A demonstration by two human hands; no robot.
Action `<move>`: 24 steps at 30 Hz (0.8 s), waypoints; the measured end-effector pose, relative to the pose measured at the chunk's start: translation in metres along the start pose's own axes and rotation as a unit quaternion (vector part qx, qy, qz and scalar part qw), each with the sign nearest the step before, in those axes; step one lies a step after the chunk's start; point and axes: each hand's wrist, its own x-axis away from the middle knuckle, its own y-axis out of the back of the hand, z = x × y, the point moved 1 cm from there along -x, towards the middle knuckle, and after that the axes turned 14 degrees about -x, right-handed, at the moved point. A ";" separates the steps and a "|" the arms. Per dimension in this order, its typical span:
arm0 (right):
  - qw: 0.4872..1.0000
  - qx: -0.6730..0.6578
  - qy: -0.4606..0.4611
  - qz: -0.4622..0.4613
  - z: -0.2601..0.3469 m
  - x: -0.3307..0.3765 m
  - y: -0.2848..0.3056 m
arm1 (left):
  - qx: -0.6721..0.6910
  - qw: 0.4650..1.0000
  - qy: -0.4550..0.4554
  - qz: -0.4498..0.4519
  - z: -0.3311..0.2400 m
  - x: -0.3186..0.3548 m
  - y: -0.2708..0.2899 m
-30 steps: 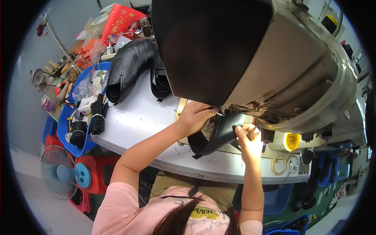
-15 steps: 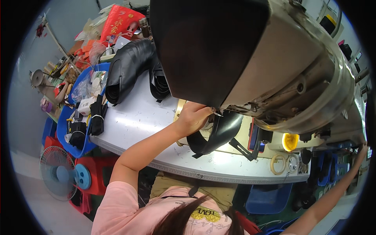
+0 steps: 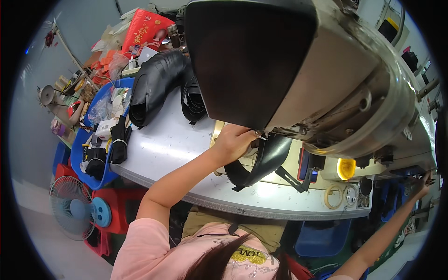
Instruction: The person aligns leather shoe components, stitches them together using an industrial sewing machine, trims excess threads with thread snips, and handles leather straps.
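Note:
My left hand (image 3: 233, 143) is closed in a pinch beneath the head of a large sewing machine (image 3: 345, 88). A small pointed metal bit shows at its fingertips; whether it belongs to a tool or the machine I cannot tell. Just below that hand, a curved black leather-like piece (image 3: 273, 156) stands as an open loop on the machine bed. A black strap (image 3: 291, 179) lies to its right. Far out to the right, my right hand (image 3: 422, 185) reaches to the machine's far end beside a dark part; its fingers are too small and unclear to read.
Rolled black pieces (image 3: 156, 88) lie on the white table (image 3: 154, 149) at left. Blue baskets (image 3: 77, 156) of small goods flank the table, near a fan (image 3: 74, 205). A tape roll (image 3: 332, 196) and a yellow round lamp or dish (image 3: 346, 169) sit at right. The machine head blocks the middle.
My right hand has come slightly inward and down at the far right. My left hand keeps its place at the black piece. The whole view has shifted a little.

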 end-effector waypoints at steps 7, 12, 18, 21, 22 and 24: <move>0.983 0.060 -0.170 -0.031 0.095 0.137 -0.042 | -0.001 0.999 -0.036 0.017 0.007 -0.002 0.000; 0.966 -0.097 0.127 0.205 0.238 0.193 -0.068 | 0.007 1.000 -0.014 0.007 0.003 -0.003 0.002; 0.974 -0.064 0.120 0.180 0.247 0.202 -0.068 | -0.002 0.999 -0.028 0.020 -0.001 0.006 0.001; 0.974 -0.077 0.117 0.177 0.243 0.201 -0.070 | -0.016 0.999 -0.028 0.028 -0.009 0.007 0.007; 0.969 -0.105 0.126 0.185 0.239 0.198 -0.070 | -0.021 0.999 -0.036 0.014 -0.011 0.006 0.008; 0.958 -0.156 0.162 0.179 0.224 0.184 -0.066 | -0.020 0.999 -0.040 0.016 -0.012 0.006 0.010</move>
